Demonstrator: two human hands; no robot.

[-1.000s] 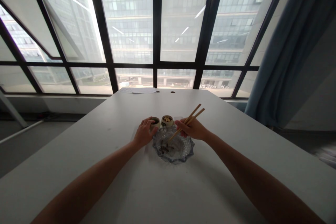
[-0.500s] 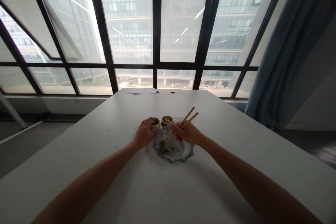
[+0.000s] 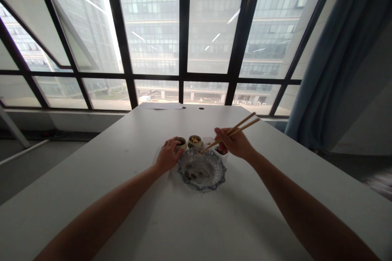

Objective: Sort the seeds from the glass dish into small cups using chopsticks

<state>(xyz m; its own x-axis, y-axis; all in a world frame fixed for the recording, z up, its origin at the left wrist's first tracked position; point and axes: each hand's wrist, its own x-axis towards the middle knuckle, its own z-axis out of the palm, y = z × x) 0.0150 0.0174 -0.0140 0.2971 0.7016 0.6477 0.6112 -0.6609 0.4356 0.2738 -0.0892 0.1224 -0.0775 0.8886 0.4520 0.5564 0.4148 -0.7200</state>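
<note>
My right hand is closed around a pair of wooden chopsticks. Their tips are close together over the back rim of a clear glass bowl with a scalloped edge. A few small dark pieces lie inside it at the left. On the bowl's far left side, my left hand has its fingers and thumb around a small round cup with dark contents. Beside that stands a similar cup holding pale, nut-like pieces. A white cup with dark reddish contents is partly hidden under my right hand.
Between the patterned cup and my right hand sits a small pale container. Sheets of paper lie at the far end of the white table. Beyond are windows, with a blue curtain at the right.
My right hand has moved right and lifted the chopstick tips from the dark pieces in the bowl to its back rim. The white cup has come into view. My left hand stays put.
</note>
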